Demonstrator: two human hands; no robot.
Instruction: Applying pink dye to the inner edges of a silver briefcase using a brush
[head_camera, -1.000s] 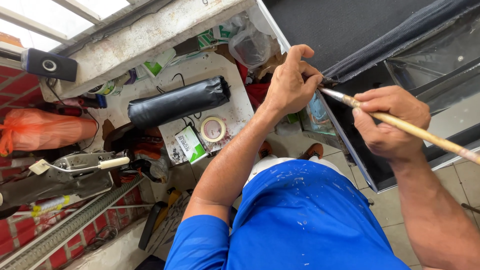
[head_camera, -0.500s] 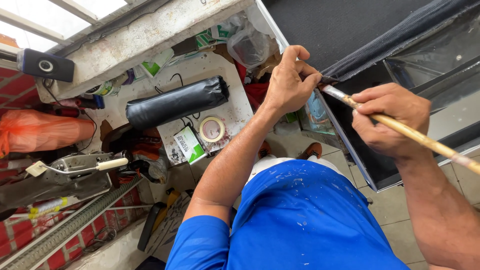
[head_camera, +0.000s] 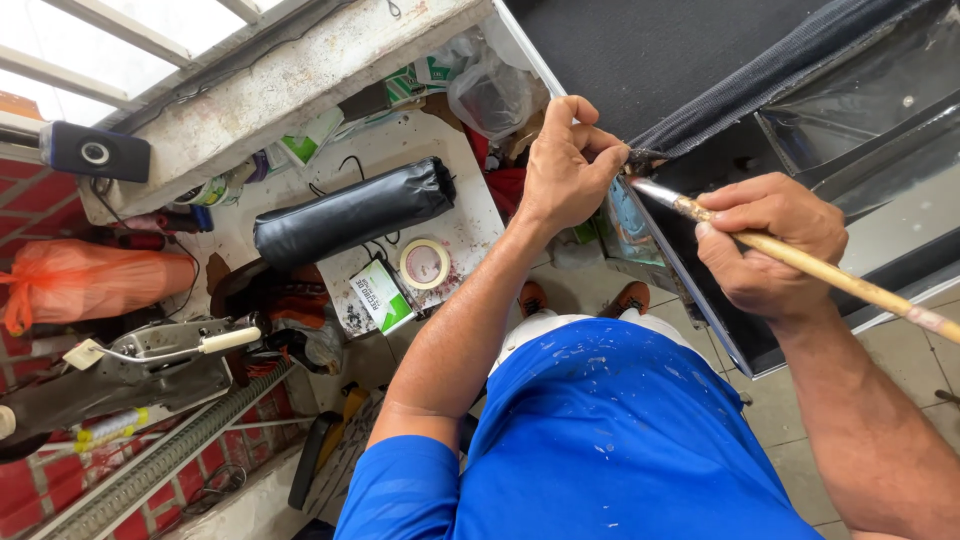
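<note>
My right hand (head_camera: 768, 246) grips a long paintbrush (head_camera: 830, 275) with a pale wooden handle and a metal ferrule. Its tip lies against the corner of a dark metal-framed panel (head_camera: 700, 300). My left hand (head_camera: 566, 170) pinches the end of a dark mesh strip (head_camera: 760, 75) right at that corner, beside the brush tip. The strip runs up and to the right along the frame. My blue paint-flecked shirt (head_camera: 600, 440) fills the bottom of the view.
A white table (head_camera: 470, 225) below holds a black rolled bundle (head_camera: 350, 212), a tape roll (head_camera: 425, 263) and a green-and-white box (head_camera: 380, 297). An orange bag (head_camera: 90, 285), a dark speaker (head_camera: 95, 152) and a metal tool (head_camera: 150, 360) lie at the left. A clear plastic bag (head_camera: 490, 95) sits near the wall.
My right hand has shifted slightly with the brush, keeping its tip at the frame corner. My left hand stays pinched on the mesh strip.
</note>
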